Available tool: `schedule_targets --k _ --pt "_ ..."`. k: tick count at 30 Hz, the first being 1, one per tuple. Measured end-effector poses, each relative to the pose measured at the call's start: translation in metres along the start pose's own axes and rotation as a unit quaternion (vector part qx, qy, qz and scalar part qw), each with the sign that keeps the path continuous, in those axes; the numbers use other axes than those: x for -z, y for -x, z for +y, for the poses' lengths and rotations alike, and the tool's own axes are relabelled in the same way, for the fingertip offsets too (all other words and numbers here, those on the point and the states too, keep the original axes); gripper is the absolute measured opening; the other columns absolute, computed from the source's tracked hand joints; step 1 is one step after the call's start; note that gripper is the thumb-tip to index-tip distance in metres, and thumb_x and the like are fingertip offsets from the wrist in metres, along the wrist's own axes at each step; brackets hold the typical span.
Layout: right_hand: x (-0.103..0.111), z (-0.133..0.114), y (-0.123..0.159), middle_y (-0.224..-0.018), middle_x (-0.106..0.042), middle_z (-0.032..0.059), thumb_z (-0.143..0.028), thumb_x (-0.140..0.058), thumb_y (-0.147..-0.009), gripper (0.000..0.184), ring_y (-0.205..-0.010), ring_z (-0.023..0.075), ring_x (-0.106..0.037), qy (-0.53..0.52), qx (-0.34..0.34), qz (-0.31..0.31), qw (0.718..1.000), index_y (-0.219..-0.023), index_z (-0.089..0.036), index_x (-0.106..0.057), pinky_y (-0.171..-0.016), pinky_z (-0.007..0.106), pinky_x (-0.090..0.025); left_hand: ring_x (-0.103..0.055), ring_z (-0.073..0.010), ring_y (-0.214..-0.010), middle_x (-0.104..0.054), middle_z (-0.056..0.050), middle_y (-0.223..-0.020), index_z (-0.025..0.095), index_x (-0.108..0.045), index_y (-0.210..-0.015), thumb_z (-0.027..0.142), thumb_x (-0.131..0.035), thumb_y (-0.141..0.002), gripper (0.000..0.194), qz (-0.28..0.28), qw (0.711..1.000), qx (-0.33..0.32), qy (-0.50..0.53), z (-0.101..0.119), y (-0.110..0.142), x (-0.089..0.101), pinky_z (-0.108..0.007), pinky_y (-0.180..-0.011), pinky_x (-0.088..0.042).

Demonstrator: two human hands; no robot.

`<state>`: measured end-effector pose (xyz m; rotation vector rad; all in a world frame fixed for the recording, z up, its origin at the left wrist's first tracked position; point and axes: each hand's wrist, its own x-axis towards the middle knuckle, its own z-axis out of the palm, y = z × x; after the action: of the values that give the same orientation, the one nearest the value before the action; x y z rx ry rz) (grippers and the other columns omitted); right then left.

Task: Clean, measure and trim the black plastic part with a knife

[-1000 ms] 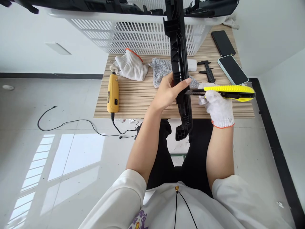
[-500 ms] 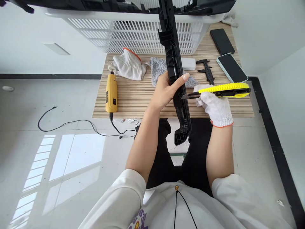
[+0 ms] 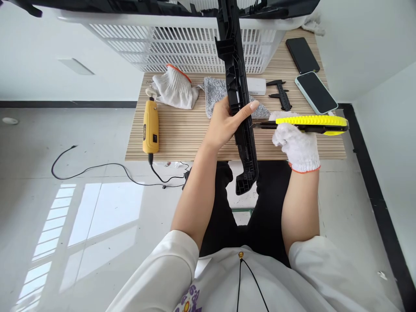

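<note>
A long black plastic part (image 3: 241, 108) stands almost upright in front of me, its top running past the basket rim and its hooked lower end over my lap. My bare left hand (image 3: 225, 123) is wrapped round its middle, thumb across the front. My right hand (image 3: 297, 145), in a white knit glove with an orange cuff, grips a yellow utility knife (image 3: 308, 123) held level. The knife's blade (image 3: 261, 125) touches the right edge of the black part, just below my left thumb.
A striped wooden table (image 3: 182, 134) carries a yellow rotary tool (image 3: 151, 126) with a black cord, a spare white glove (image 3: 173, 89), a grey cloth (image 3: 214, 93), a white block (image 3: 256, 86), black calipers (image 3: 282, 93), two phones (image 3: 315, 93) and a white slatted basket (image 3: 182, 45).
The black part shifted slightly left and tilted. The knife slid in against its edge, then drew back to the right while the blade stayed at the edge.
</note>
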<state>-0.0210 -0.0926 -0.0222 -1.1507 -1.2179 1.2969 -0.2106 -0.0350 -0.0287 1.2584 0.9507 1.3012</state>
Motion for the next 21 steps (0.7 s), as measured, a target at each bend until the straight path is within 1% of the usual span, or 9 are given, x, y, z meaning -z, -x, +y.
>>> schedule_targets --k 3,7,10,11,13,14,16,18,21 --pt "0.002 0.0 0.002 -0.065 -0.055 -0.0021 -0.033 -0.078 -0.074 0.021 -0.053 0.0088 -0.04 -0.003 -0.033 -0.061 0.998 -0.085 -0.018 -0.068 -0.045 0.026 -0.035 -0.067 -0.0219 -0.091 -0.045 0.001 -0.072 0.02 -0.051 -0.073 0.046 -0.081 -0.081 0.041 -0.009 0.998 -0.054 -0.029 -0.007 -0.003 0.002 -0.034 -0.073 -0.06" --pt "0.002 -0.001 0.004 -0.058 -0.052 -0.0035 -0.023 -0.073 -0.075 0.011 -0.052 0.0093 -0.044 -0.026 -0.013 0.008 1.0 -0.072 -0.019 -0.064 -0.049 0.026 -0.039 -0.067 -0.0202 -0.084 -0.044 0.001 -0.072 0.021 -0.049 -0.074 0.057 -0.076 -0.082 0.046 -0.016 0.992 -0.103 -0.071 -0.015 -0.008 0.005 -0.035 -0.069 -0.06" --pt "0.0 0.0 0.003 -0.06 -0.057 -0.0029 -0.024 -0.075 -0.076 0.01 -0.052 0.0098 -0.046 -0.007 -0.029 -0.052 0.998 -0.073 -0.02 -0.066 -0.05 0.026 -0.041 -0.066 -0.019 -0.079 -0.045 0.002 -0.07 0.021 -0.048 -0.074 0.061 -0.074 -0.082 0.048 -0.016 0.99 -0.113 -0.088 -0.018 -0.009 0.005 -0.034 -0.066 -0.06" --pt "-0.001 0.0 0.003 -0.06 -0.057 -0.0032 -0.025 -0.076 -0.075 0.01 -0.052 0.01 -0.047 -0.007 -0.025 -0.043 0.999 -0.074 -0.021 -0.067 -0.05 0.026 -0.042 -0.066 -0.0189 -0.079 -0.046 0.002 -0.07 0.021 -0.048 -0.074 0.062 -0.074 -0.082 0.049 -0.018 0.989 -0.116 -0.089 -0.018 -0.009 0.005 -0.034 -0.066 -0.059" --pt "-0.001 0.001 0.002 -0.059 -0.057 -0.0041 -0.029 -0.077 -0.075 0.012 -0.052 0.011 -0.049 -0.024 -0.002 0.012 1.0 -0.074 -0.023 -0.067 -0.051 0.026 -0.045 -0.066 -0.0192 -0.079 -0.047 0.002 -0.07 0.021 -0.049 -0.074 0.062 -0.075 -0.082 0.049 -0.023 0.989 -0.12 -0.086 -0.019 -0.009 0.006 -0.034 -0.067 -0.059" --pt "-0.001 0.001 0.003 -0.059 -0.058 -0.0042 -0.031 -0.078 -0.074 0.013 -0.052 0.0118 -0.051 -0.032 0.001 0.017 0.999 -0.075 -0.024 -0.067 -0.052 0.027 -0.047 -0.066 -0.0193 -0.08 -0.047 0.002 -0.07 0.021 -0.049 -0.074 0.062 -0.075 -0.082 0.049 -0.024 0.989 -0.12 -0.085 -0.019 -0.009 0.006 -0.034 -0.067 -0.059" --pt "-0.001 0.001 0.003 -0.059 -0.06 -0.004 -0.032 -0.079 -0.074 0.015 -0.053 0.0124 -0.054 -0.024 -0.018 -0.037 0.999 -0.078 -0.023 -0.068 -0.053 0.028 -0.049 -0.066 -0.0193 -0.08 -0.046 0.001 -0.07 0.021 -0.048 -0.074 0.062 -0.075 -0.082 0.049 -0.024 0.989 -0.117 -0.083 -0.019 -0.009 0.006 -0.034 -0.067 -0.059" --pt "0.0 0.0 0.004 -0.06 -0.062 -0.0037 -0.027 -0.076 -0.077 0.01 -0.054 0.0114 -0.056 -0.016 -0.021 -0.062 0.998 -0.083 -0.021 -0.07 -0.057 0.026 -0.05 -0.065 -0.0186 -0.079 -0.045 0.002 -0.07 0.021 -0.048 -0.073 0.061 -0.075 -0.082 0.05 -0.022 0.99 -0.114 -0.083 -0.019 -0.009 0.007 -0.034 -0.067 -0.059" --pt "0.001 -0.002 0.004 -0.061 -0.064 -0.0043 -0.016 -0.068 -0.082 0.014 -0.055 0.0091 -0.056 -0.016 0.0 -0.044 0.999 -0.094 -0.019 -0.073 -0.059 0.023 -0.05 -0.065 -0.0179 -0.077 -0.044 0.002 -0.069 0.021 -0.048 -0.073 0.061 -0.075 -0.081 0.05 -0.019 0.99 -0.114 -0.076 -0.019 -0.01 0.007 -0.033 -0.066 -0.059"
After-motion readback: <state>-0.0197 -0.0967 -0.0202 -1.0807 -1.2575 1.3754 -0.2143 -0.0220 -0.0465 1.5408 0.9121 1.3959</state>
